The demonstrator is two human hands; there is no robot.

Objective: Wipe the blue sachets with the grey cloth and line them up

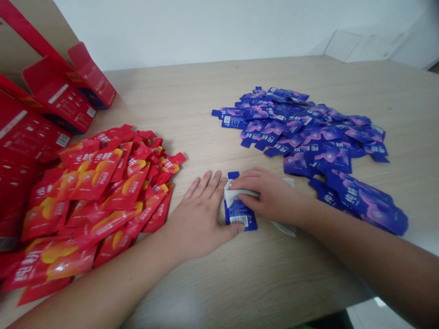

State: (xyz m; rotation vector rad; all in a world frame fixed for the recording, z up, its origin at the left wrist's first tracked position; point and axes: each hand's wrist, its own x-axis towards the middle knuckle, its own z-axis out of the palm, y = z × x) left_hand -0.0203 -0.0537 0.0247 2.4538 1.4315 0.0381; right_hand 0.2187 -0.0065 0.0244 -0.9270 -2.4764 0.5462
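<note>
A single blue sachet (242, 212) with a barcode lies flat on the table between my hands. My left hand (203, 217) is spread beside it, palm down, with the thumb resting on the sachet's lower edge. Closed around a white cloth (234, 193), my right hand (267, 192) presses it on the upper part of the sachet. Part of the cloth hangs out below and behind the right hand. To the left is a heap of red and orange sachets (99, 178). Beyond my right hand spreads a pile of blue and purple sachets (308, 132).
Several open red boxes (61, 98) stand at the far left, next to the red heap. A pale wall (206, 27) runs along the back of the wooden table (192, 109). A white panel (356, 45) is at the back right.
</note>
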